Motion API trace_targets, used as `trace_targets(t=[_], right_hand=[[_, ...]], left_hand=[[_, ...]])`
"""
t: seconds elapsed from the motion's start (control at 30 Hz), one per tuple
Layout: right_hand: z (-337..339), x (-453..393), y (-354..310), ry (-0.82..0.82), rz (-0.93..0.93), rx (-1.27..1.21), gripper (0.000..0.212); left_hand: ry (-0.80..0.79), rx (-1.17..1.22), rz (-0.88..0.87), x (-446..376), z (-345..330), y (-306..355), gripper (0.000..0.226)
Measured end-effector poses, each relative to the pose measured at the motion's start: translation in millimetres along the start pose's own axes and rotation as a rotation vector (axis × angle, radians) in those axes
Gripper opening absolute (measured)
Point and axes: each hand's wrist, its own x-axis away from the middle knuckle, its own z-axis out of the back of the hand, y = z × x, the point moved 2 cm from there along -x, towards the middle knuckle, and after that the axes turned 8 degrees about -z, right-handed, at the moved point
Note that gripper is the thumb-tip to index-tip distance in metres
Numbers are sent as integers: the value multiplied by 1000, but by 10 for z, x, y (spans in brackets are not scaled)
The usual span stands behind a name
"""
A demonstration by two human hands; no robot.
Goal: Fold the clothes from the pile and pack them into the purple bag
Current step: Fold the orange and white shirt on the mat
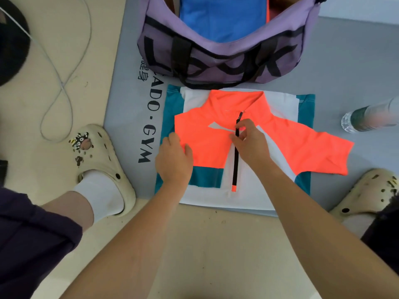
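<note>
Two hands are at work on one garment; I see the jacket (216, 145), orange, white and teal, lying front-up on the grey mat (345, 72) at the centre of the frame, collar toward the purple bag (216, 59); the bag stands open just beyond it at the top of the frame, with blue cloth (222, 18) already inside. The near-side sleeve at left is folded across the chest; the sleeve at right is spread out toward the right edge.

Step in hand, as I judge it: squaring the front before the second sleeve comes over. To do it well I would keep the zip (235, 165) straight down the middle, smooth the panels flat from the centre outward, then bring the right-hand sleeve across level with the first, so the bundle ends narrower than the bag mouth.

Pose: the right hand (250, 143) reaches in from the lower right, forearm low over the hem, thumb and forefinger pinching the zip just below the collar; the left hand (173, 160) rests on the folded edge at centre left, its fingers (172, 137) curled onto the orange cloth, whether gripping or only pressing I cannot tell.

Also noted: a clear bottle (367, 117) at the right edge; cream clogs (103, 160) either side; a cable (64, 72) looped at upper left.
</note>
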Motion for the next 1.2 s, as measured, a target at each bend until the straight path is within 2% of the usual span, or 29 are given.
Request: trace_targets(t=[0.07,0.13,0.2,0.3,0.37,0.43,0.6,0.67,0.73,0.8,0.83,0.9,0.97,1.0,1.07,1.1,1.13,1.2], right_hand=[[237,12,117,85,40,28,31],[597,4,313,207,42,86,35],[1026,-30,591,334,-31,167,36],[1592,-95,1042,448,-224,293,43],[1803,-131,1280,405,-361,368,48],[1870,-163,1416,324,-407,397,49],[1914,-202,1494,282,-377,461,28],[1931,-168,1454,311,-292,386,22],[1924,-101,1341,285,-167,268,14],[1871,-10,1185,175,-135,178,14],[1826,38,1098,122,-154,148,15],[1722,118,940,8,-213,132,15],[1611,190,768,-147,-292,81,16],[1553,227,683,-240,-343,-51,16],[1452,293,512,-449,-438,-475,13],[1430,305,446,-538,-454,-623,15],[1424,294,412,-583,-449,-663,20],[1439,232,384,-537,-424,-583,22]], left_hand=[[9,-51,-258,70,-99,274,20],[-58,-72,-484,140,-257,549,31],[-172,-69,-588,176,-426,773,44],[-348,-149,-559,218,-668,974,57],[-398,-215,-509,249,-774,1038,61],[-401,-235,-476,251,-809,1063,63],[-445,-245,-458,237,-796,1136,65],[-462,-247,-408,247,-762,1215,65],[-398,-213,-396,275,-693,1336,60],[-310,-36,-435,347,-622,1497,51],[-355,133,-405,397,-606,1573,46],[-648,503,-219,550,-601,1736,43],[-943,744,-42,721,-614,1867,56],[-996,836,-14,781,-629,1897,61],[-941,1017,27,826,-658,1876,54],[-877,1086,107,818,-662,1835,44],[-821,1134,220,798,-665,1773,34],[-755,1192,436,748,-697,1625,19]])
